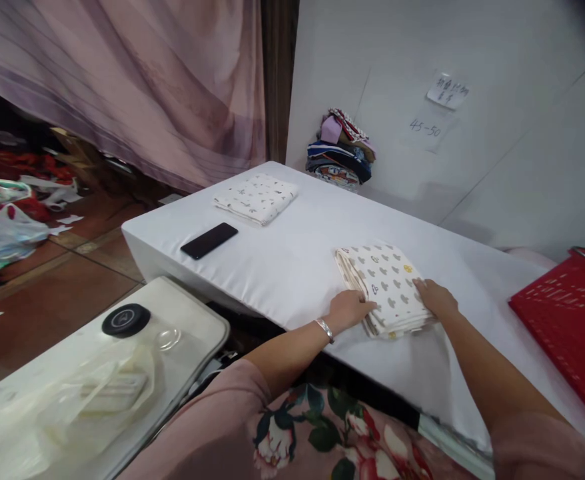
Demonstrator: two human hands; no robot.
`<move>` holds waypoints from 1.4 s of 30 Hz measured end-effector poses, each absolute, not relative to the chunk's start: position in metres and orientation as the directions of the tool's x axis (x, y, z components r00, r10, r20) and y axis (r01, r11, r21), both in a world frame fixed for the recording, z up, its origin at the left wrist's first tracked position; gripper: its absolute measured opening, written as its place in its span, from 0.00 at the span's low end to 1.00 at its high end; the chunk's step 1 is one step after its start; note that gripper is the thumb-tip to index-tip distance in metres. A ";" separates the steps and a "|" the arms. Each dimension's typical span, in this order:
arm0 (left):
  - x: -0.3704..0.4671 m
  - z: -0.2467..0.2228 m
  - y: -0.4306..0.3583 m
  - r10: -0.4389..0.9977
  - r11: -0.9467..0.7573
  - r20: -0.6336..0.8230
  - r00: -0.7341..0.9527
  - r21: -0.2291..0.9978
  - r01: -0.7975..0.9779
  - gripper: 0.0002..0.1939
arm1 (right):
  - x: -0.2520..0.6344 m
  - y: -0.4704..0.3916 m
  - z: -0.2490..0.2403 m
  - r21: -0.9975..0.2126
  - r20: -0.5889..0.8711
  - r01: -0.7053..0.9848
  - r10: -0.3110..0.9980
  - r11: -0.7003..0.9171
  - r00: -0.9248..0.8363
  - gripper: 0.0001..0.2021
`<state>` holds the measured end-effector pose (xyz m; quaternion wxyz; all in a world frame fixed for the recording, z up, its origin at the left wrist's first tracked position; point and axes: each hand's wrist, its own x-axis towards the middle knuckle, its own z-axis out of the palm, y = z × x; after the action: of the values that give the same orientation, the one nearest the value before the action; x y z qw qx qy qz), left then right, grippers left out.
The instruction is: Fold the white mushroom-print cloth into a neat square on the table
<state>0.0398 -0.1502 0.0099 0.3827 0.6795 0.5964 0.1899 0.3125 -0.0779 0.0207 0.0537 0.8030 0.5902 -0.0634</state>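
Note:
A folded white cloth point(390, 283) printed with grey mouse-head shapes and a few yellow ones lies on the white-covered table point(282, 267) in front of me. My left hand point(350, 310), with a silver bracelet at the wrist, grips its near left edge, thumb on top and fingers hidden. On the opposite side, my right hand point(437, 299) holds the right edge, its fingertips on the upper face. Layered folds show along the cloth's left side. Farther left on the table rests another folded white cloth point(257, 198) with small dark prints, apart from both hands.
A black phone point(209, 241) lies near the table's left edge. Stacked folded clothes point(340, 150) stand against the wall. A red bag-like item point(567, 320) sits at right. The lower white surface point(187, 310) at left carries a black round object point(126, 320) and a plastic bag point(97, 400).

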 end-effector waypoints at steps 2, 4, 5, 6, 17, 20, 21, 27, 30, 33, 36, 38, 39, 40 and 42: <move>0.041 0.012 -0.150 0.957 0.011 -0.201 0.210 0.748 0.664 0.18 | 0.311 -0.077 0.023 0.025 -0.182 0.957 0.940 -0.287 0.287 0.28; 0.041 0.014 -0.151 0.956 0.022 -0.208 0.209 0.757 0.653 0.18 | 0.301 -0.075 0.028 0.026 -0.134 0.967 0.958 -0.253 0.254 0.25; 0.041 0.014 -0.152 0.956 0.023 -0.206 0.210 0.765 0.644 0.18 | 0.293 -0.075 0.032 0.008 -0.080 0.976 0.972 -0.219 0.219 0.24; 0.040 0.014 -0.153 0.956 0.024 -0.203 0.212 0.772 0.635 0.18 | 0.282 -0.077 0.035 -0.034 -0.017 0.985 0.985 -0.169 0.169 0.24; 0.053 -0.005 -0.172 0.926 0.006 -0.123 0.357 0.951 0.310 0.11 | 0.183 -0.148 0.033 -0.495 0.056 0.857 0.989 0.145 -0.135 0.21; 0.058 -0.004 -0.179 0.913 0.088 -0.164 0.375 0.973 0.211 0.11 | 0.186 -0.146 0.033 -0.452 0.001 0.886 0.994 0.099 -0.110 0.22; 0.058 -0.004 -0.180 0.903 0.105 -0.169 0.394 0.978 0.180 0.11 | 0.188 -0.144 0.034 -0.445 -0.007 0.890 0.994 0.096 -0.110 0.21; 0.039 -0.002 -0.167 0.909 0.090 -0.178 0.376 0.966 0.241 0.14 | 0.196 -0.136 0.039 -0.604 -0.080 0.797 0.994 0.008 -0.070 0.15; 0.024 0.000 -0.147 0.961 0.079 -0.170 0.216 0.923 0.376 0.12 | 0.199 -0.138 0.041 -0.686 -0.140 0.723 0.990 -0.086 -0.015 0.17; 0.016 0.001 -0.127 0.982 0.078 -0.147 0.123 0.894 0.442 0.12 | 0.199 -0.139 0.039 -0.710 -0.129 0.700 0.991 -0.073 -0.027 0.17; 0.017 0.002 -0.109 0.988 0.079 -0.133 0.074 0.865 0.496 0.11 | 0.198 -0.139 0.036 -0.709 -0.131 0.702 0.991 -0.065 -0.041 0.17; 0.019 0.004 -0.097 0.990 0.092 -0.133 0.041 0.847 0.524 0.11 | 0.198 -0.138 0.035 -0.707 -0.135 0.705 0.989 -0.056 -0.057 0.17; 0.021 0.005 -0.092 0.990 0.104 -0.138 0.024 0.840 0.533 0.12 | 0.199 -0.138 0.035 -0.707 -0.132 0.706 0.989 -0.046 -0.068 0.16; 0.022 0.006 -0.086 0.989 0.119 -0.146 0.008 0.834 0.539 0.12 | 0.199 -0.137 0.035 -0.708 -0.128 0.706 0.989 -0.035 -0.079 0.16; 0.024 0.008 -0.077 0.986 0.153 -0.165 -0.027 0.823 0.548 0.12 | 0.200 -0.137 0.035 -0.705 -0.127 0.708 0.988 -0.027 -0.089 0.16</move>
<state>0.0241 -0.0769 0.0075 0.3812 0.5839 0.6566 0.2874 0.1997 -0.1373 0.0353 -0.2161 0.6396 0.6631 -0.3234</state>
